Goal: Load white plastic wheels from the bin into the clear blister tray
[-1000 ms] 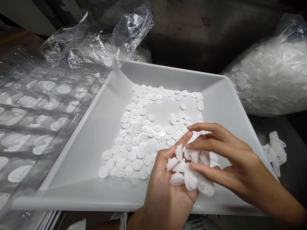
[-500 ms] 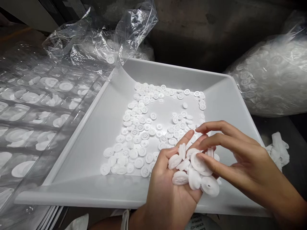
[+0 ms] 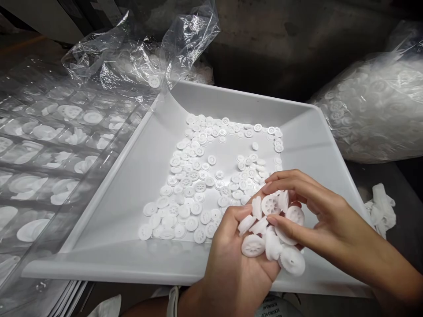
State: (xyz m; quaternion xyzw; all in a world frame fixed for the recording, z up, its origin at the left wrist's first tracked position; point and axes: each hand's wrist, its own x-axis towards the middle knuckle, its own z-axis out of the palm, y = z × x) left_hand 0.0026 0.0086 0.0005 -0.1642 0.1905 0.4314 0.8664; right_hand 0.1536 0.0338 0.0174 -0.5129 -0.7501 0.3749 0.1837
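Observation:
My left hand [image 3: 236,259] is cupped palm up over the near side of a grey-white plastic tub [image 3: 112,272]. In its palm lies a heap of several small white plastic gears [image 3: 254,245], with spokes and toothed rims. My right hand [image 3: 337,220] curves over the heap from the right. Its thumb presses on one gear, and its other fingers bend round the far side, where their tips are partly hidden. Below, many loose gears [image 3: 191,223] lie spread on the tub's floor, thickest at the left and middle.
On the left, clear compartment trays [image 3: 46,132] hold white parts. A crumpled clear plastic bag [image 3: 132,66] overhangs the tub's far left corner. At the right stands a full bag of white parts [image 3: 380,105], with a crumpled white cloth or wrapper [image 3: 380,209] below it.
The gears in my left palm have shifted and turned; a spoked gear now faces up near the top. My right fingers have closed in around the heap from behind.

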